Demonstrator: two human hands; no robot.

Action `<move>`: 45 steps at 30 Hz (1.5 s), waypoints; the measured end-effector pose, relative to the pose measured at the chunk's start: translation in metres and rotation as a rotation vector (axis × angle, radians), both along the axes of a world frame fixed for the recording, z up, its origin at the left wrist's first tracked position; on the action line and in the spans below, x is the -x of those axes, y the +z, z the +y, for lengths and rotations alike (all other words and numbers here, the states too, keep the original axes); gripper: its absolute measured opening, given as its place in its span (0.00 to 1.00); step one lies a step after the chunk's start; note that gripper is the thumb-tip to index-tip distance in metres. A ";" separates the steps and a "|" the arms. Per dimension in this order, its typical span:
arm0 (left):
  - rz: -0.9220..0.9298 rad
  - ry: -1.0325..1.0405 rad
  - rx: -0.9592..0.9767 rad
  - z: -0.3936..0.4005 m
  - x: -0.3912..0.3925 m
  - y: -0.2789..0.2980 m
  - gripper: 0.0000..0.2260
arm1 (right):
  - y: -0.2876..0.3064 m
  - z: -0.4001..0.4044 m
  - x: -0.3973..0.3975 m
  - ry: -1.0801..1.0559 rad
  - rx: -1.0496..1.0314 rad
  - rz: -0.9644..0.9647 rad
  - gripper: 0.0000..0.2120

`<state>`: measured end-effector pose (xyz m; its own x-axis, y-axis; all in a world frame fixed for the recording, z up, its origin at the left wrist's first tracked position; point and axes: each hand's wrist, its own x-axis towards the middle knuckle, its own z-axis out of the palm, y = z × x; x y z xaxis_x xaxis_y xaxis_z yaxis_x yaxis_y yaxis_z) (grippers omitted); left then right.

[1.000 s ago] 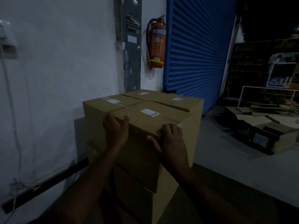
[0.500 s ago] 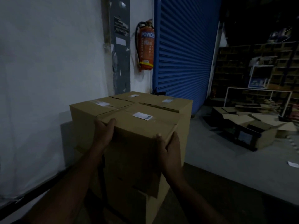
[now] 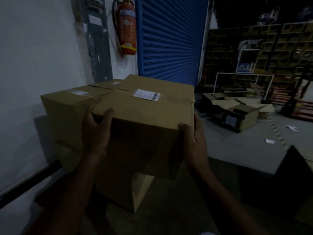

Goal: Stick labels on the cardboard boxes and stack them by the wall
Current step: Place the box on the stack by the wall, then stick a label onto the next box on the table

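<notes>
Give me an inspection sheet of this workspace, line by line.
Surface: grey concrete floor, dim light.
Job's things: labelled cardboard box held at the stack; white label on its top; stacked boxes beside the white wall, labels on top.
Clutter: open and flattened cartons on the floor; paper scraps.
Hands: left hand grips the box's near left corner; right hand grips its right edge.
Cables: nothing seen.
Surroundings: red fire extinguisher, blue roller shutter, shelving behind.
</notes>
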<state>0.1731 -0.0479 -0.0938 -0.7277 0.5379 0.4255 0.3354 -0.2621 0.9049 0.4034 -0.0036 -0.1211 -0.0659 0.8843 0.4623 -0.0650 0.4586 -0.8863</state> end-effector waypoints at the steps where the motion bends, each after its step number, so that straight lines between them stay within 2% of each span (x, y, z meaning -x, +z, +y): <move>1: 0.006 -0.017 0.004 -0.003 -0.017 0.001 0.28 | 0.001 -0.003 -0.019 -0.028 0.009 0.003 0.29; 4: 0.014 -0.118 -0.011 -0.008 -0.071 -0.003 0.23 | -0.001 -0.012 -0.073 -0.110 0.045 0.021 0.29; 11: 0.036 -0.284 0.091 -0.012 -0.198 -0.045 0.21 | -0.036 -0.050 -0.206 -0.249 0.134 0.011 0.26; 13: 0.039 -0.332 0.151 -0.013 -0.236 -0.066 0.23 | -0.052 -0.064 -0.247 -0.281 0.188 0.012 0.24; 16: 0.039 -0.417 0.262 -0.019 -0.285 -0.099 0.30 | -0.082 -0.081 -0.301 -0.326 0.285 0.006 0.25; 20: -0.018 -0.572 0.398 -0.033 -0.341 -0.144 0.28 | -0.127 -0.098 -0.363 -0.361 0.427 -0.006 0.25; 28: 0.017 -0.715 0.644 -0.043 -0.416 -0.199 0.29 | -0.185 -0.126 -0.442 -0.382 0.650 -0.042 0.28; 34: 0.046 -0.751 0.736 -0.039 -0.445 -0.222 0.32 | -0.205 -0.131 -0.472 -0.433 0.678 -0.114 0.29; 36: 0.073 -0.724 0.749 -0.036 -0.446 -0.224 0.36 | -0.204 -0.127 -0.476 -0.459 0.671 -0.151 0.30; 38: 0.087 -0.734 0.787 -0.029 -0.443 -0.223 0.42 | -0.200 -0.119 -0.481 -0.510 0.655 -0.270 0.32; 42: 0.134 -0.733 0.822 -0.006 -0.443 -0.212 0.50 | -0.180 -0.106 -0.480 -0.700 0.430 -0.843 0.30; 43: 0.160 -0.718 0.807 0.001 -0.445 -0.209 0.50 | -0.176 -0.102 -0.476 -0.730 0.359 -0.926 0.30; 45: 0.268 -0.690 0.767 0.017 -0.449 -0.205 0.51 | -0.171 -0.095 -0.462 -0.726 0.274 -0.923 0.28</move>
<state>0.6225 -0.0312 -0.2987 -0.0958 0.9902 -0.1014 0.5444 0.1374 0.8275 0.8653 -0.0983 -0.2917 0.2813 0.9135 0.2941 0.8393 -0.0856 -0.5369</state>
